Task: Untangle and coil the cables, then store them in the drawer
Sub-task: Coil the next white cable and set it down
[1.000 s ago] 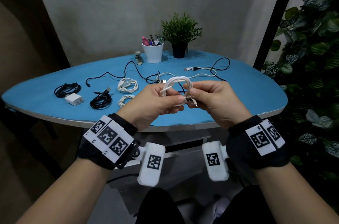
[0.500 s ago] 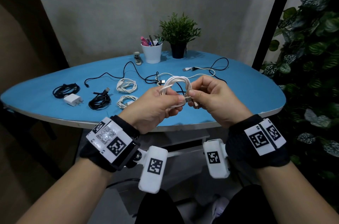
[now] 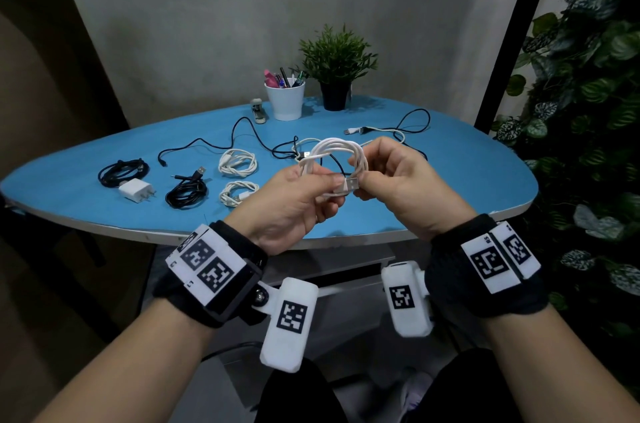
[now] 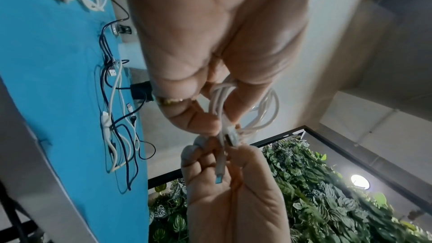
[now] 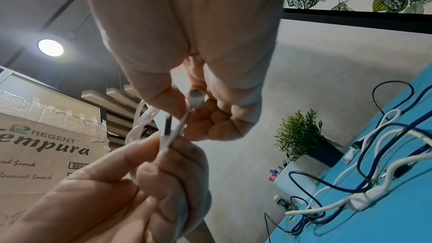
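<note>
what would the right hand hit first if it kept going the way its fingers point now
Probably the left hand: the right hand points leftward at it, with the white cable coil's USB plug pinched between their fingertips. They already look nearly touching, though depth is unclear.

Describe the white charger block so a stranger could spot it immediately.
Start at the blue table and go to its near left end. The white charger block lies there between two black cable coils. It is the only boxy item, with metal prongs.

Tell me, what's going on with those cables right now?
Left hand grips white cable coil. Right hand pinches its USB plug. Loose tangle waits on table.
</note>
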`<state>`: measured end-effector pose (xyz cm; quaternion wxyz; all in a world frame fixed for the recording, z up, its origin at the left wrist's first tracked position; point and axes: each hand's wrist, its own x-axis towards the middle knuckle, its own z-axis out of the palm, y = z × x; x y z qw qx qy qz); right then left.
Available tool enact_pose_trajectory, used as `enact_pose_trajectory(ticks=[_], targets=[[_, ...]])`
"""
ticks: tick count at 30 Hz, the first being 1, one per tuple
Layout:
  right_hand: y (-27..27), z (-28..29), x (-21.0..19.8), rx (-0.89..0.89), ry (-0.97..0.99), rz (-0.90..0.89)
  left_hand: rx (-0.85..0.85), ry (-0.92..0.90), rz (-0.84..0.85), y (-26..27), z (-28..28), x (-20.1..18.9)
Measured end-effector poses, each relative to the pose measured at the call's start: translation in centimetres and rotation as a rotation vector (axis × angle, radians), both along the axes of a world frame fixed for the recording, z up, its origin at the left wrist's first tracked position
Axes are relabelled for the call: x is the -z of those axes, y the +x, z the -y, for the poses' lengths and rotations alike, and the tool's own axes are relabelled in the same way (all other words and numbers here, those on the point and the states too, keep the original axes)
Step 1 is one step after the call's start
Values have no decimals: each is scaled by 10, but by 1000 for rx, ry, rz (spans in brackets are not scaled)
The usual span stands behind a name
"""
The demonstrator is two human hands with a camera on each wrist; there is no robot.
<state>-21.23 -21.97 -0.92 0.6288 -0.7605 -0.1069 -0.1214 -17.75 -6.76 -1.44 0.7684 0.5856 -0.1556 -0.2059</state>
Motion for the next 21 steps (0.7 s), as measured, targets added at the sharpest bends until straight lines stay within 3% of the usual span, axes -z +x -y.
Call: enact_pose_trajectory(ticks=[5, 17, 21], targets=[[-2, -5, -3, 2, 48, 27, -71, -48, -25, 1, 1, -2], [6, -5, 2, 78, 121, 29, -251, 41, 221, 2, 7, 3], [8, -2, 6, 112, 169, -2, -254, 31, 214, 1, 8, 3]])
